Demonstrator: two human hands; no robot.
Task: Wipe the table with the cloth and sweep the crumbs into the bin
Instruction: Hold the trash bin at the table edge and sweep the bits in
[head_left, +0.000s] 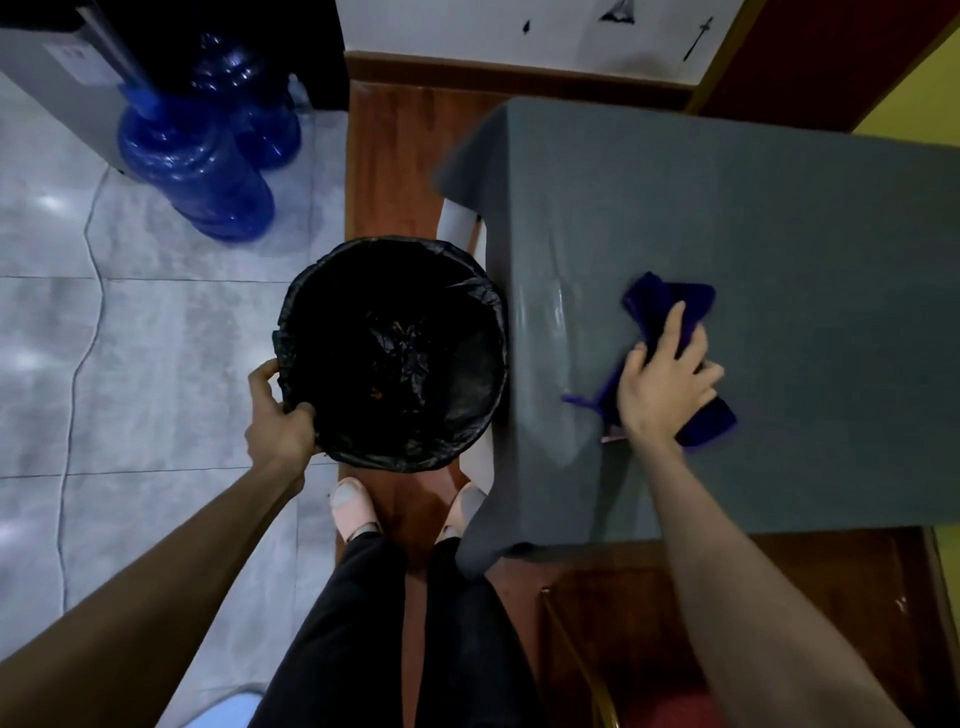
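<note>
1. My feet are on the wood strip of floor between bin and bench; dark trousers below.
2. Left hand: grip closed on the near-left rim of the bin, thumb over the black liner, fingers outside. It holds the bin right against the bench's left edge, mouth just below the overhang.
3. Right hand: palm down, fingers spread and pressed flat on the cloth, pinning rather than pinching it. Cloth is dark blue, bunched, part ahead of my fingers, part trailing by the wrist.
4. Cloth sits on the bench, near its left edge, a short sweep from the bin.
5. Bench is covered by a grey sheet. Shiny streak between cloth and edge, maybe wet from wiping; can't confirm.
6. Crumbs: none visible on the bench, but the frame is dim and soft, so small ones could be missed. A few orange bits lie at the bottom of the bin.
7. Progress, my read: late stage. Bin is staged, cloth is at the drop-off edge. Left: final push over the edge, then check the far and right side of the bench.
8. Far left: blue water jugs on the tiles, not involved.
</note>
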